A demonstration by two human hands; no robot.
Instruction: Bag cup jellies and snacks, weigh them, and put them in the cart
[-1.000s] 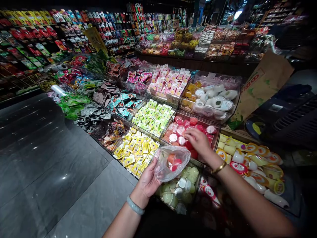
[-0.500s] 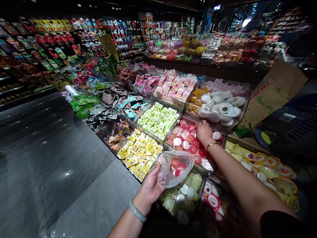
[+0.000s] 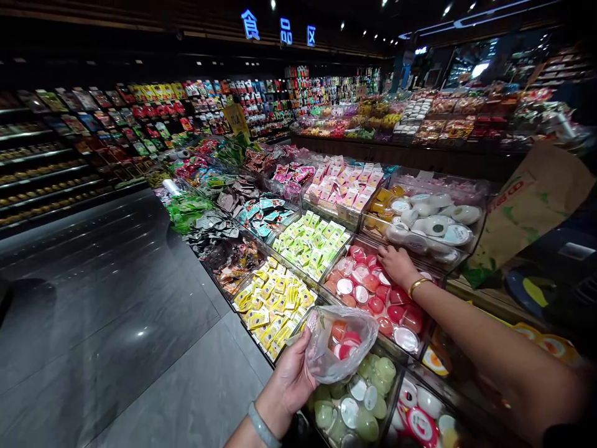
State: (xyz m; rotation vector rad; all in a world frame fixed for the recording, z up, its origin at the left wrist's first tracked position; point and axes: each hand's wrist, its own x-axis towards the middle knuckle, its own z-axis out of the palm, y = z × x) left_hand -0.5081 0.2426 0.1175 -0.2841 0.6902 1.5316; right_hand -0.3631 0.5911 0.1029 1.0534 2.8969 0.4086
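My left hand (image 3: 295, 373) is closed on the rim of a clear plastic bag (image 3: 321, 361), whose mouth faces up. Several red and orange jelly cups (image 3: 347, 345) lie inside it. Beyond the bag, my right hand (image 3: 400, 266) reaches into a clear bin (image 3: 326, 283) of red and pink jelly cups (image 3: 375, 305). Its fingers are apart and bent down onto the cups at the bin's back right. No cup shows between them, though the fingertips are partly hidden. Pale green jelly cups (image 3: 352, 407) fill the bin just below the bag.
Neighbouring bins hold yellow packets (image 3: 277, 305), green packets (image 3: 310, 242), pink packets (image 3: 347, 183) and white-lidded packs (image 3: 429, 218). A brown paper bag (image 3: 527, 205) leans at the right. Grey floor (image 3: 140, 348) runs along the left, and stocked shelves (image 3: 46, 162) line the back.
The view has tilted up, bringing a lit sign into sight. My right hand has shifted slightly over the red cups, its fingers now more stretched. My left hand still holds the bag.
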